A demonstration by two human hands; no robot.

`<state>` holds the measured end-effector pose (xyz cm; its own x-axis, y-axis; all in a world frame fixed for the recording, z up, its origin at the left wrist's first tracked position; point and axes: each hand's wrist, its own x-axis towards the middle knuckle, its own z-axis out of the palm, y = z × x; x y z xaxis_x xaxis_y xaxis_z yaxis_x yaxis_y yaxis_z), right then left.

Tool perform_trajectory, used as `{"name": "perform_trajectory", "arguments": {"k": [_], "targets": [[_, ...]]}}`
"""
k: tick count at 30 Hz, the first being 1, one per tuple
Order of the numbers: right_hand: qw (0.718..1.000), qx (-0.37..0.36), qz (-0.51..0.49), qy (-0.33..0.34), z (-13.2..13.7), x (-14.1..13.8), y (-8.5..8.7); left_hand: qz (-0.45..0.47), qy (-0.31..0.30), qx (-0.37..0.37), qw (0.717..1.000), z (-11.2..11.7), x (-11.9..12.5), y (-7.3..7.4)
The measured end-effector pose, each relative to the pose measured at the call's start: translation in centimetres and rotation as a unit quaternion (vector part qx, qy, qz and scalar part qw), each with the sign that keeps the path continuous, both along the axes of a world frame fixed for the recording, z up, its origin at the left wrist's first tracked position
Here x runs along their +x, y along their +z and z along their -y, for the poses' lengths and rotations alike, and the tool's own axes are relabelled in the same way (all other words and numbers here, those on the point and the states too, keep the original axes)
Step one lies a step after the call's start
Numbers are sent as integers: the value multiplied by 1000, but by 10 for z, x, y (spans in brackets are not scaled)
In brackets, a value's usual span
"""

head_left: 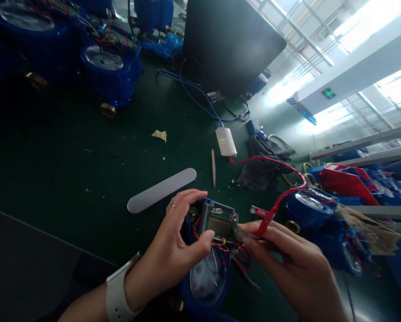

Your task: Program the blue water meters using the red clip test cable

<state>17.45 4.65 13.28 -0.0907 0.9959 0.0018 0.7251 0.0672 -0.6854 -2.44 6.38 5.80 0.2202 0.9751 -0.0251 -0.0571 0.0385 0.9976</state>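
Observation:
My left hand [183,232] is closed around a small electronics module [220,223] with a green circuit board and a grey display, thumb at the near edge and fingers at the far left. Between thumb and fingers, my right hand [284,255] pinches the end of a red cable [274,212] against the module's right side. Its tip is partly hidden, so I cannot tell whether it is plugged in. Just below the module lies a blue water meter [205,279], with thin coloured wires running between them. The red cable leads to a white adapter box [226,142] with green and red lights.
A grey flat bar [162,190], a thin wooden stick [213,167] and a tape scrap [159,134] lie on the dark green table. Blue meters [111,74] stand at the back left, others [309,205] at right. A black monitor [230,44] and dark cloth [259,165] are behind.

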Motion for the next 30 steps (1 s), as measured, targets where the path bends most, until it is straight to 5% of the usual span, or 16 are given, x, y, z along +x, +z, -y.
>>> {"name": "perform_trajectory", "arguments": {"k": [4,9,15,18,22,30], "targets": [[999,17,-39,-13,3,-4,2,14,3,-27,1000,-2,-6,1],[978,81,-147,-123,7,-3,3,5,-13,-38,999,0,-9,3],[942,80,-322,-51,8,0,-19,-66,60,89,992,12,-16,24],[917,91,-387,-29,11,-4,-27,39,-17,16,999,15,-14,45],[898,89,-431,-1,16,-11,-22,163,-140,-136,967,15,-2,65],[873,91,-479,4,30,-18,-20,31,-160,-149,975,25,12,76]]}}
